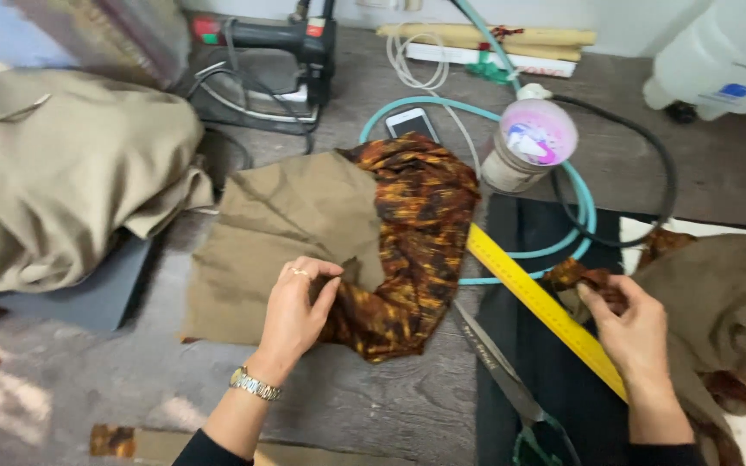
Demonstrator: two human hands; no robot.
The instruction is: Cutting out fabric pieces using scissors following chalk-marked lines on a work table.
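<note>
Two hands gripping fabric pieces on a grey worktable (373, 406).
Left hand (293, 312) pinches the folded tan-and-orange patterned cloth (321, 233) at table centre; right hand (632, 324) closes on a small patterned scrap (573, 274) beside the yellow ruler (528, 289).

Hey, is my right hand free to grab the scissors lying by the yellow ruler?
Probably not at once: the right hand is pinching patterned fabric beyond the yellow ruler. The scissors lie uncovered nearby, so letting go should clear the way.
</note>
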